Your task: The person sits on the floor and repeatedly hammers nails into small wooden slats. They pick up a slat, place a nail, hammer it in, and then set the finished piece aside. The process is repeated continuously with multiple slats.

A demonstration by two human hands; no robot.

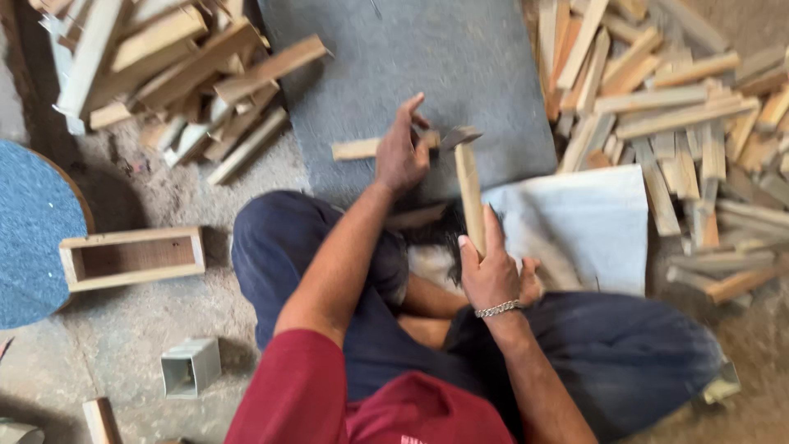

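Your right hand (493,275) is closed round the light, stiff wooden stick (470,196), upright over your lap; left hand (403,152) pinches a short wood strip (362,149) w/ fingers on the grey mat (427,57)—grip sticks mid-length.

Beyond the fingertips of the left hand (401,152), the grey mat (427,57) lay bare, leaving open passage. A stick pile (657,107) blocked the area outboard of the right hand (493,267). Another heap (177,74) and a wooden box (131,257) obstructed the far left.
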